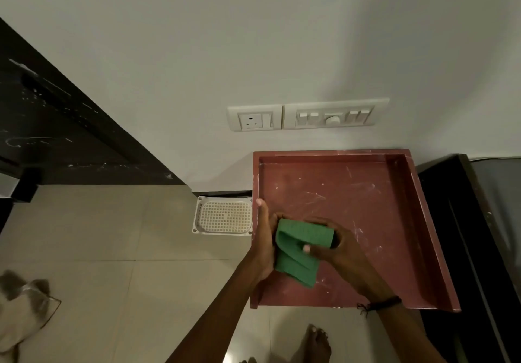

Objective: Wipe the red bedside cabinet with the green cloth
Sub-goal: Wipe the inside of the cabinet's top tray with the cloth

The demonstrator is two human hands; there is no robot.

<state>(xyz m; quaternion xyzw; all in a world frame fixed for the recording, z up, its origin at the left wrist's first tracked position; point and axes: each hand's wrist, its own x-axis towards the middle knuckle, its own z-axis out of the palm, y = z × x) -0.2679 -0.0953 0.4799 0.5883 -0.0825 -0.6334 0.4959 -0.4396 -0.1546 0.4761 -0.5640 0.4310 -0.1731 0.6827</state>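
The red bedside cabinet (pixel 366 199) stands against the white wall, seen from above; its recessed top has a raised rim and pale scratches. A folded green cloth (pixel 298 249) is held above the cabinet's front left part. My left hand (pixel 263 238) cups the cloth's left side, thumb pointing up near the left rim. My right hand (pixel 338 252) grips the cloth from the right, thumb pressed on its fold. The cloth's lower end hangs free over the cabinet top.
A white perforated plastic tray (pixel 224 216) lies on the tiled floor left of the cabinet. A wall socket and switch panel (pixel 307 115) sit above it. Dark bed frame (pixel 473 235) borders the cabinet's right. Grey fabric (pixel 19 309) lies at the floor's left. A bare foot (pixel 317 343) shows below.
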